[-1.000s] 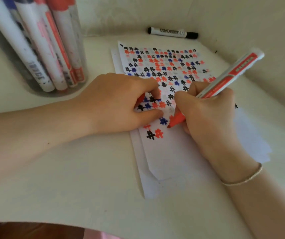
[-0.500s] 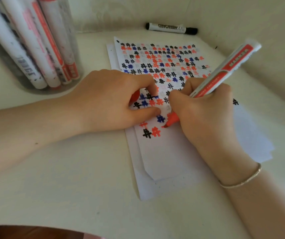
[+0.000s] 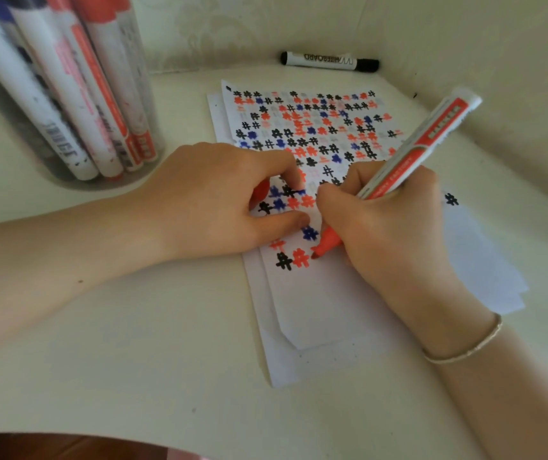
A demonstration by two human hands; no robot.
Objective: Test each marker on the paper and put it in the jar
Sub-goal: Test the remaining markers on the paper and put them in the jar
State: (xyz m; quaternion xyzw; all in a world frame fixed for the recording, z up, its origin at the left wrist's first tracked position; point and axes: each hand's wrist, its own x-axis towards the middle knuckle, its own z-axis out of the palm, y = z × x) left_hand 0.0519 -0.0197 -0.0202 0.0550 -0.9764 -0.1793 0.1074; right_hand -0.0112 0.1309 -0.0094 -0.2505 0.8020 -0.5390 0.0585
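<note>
Jar (image 3: pixel 10 127) holding capped markers (image 3: pixel 76 94), upright

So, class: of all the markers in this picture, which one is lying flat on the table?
The black whiteboard marker by the back wall. It lies flat and capped; the others stand in the jar, and the right hand holds the red marker.

Jar (image 3: pixel 66 174) top cut off; red cap (image 3: pixel 261 190) mostly under left hand (image 3: pixel 219 200).

Home desk (image 3: pixel 133 327), patterned wallpaper (image 3: pixel 219 31)
</note>
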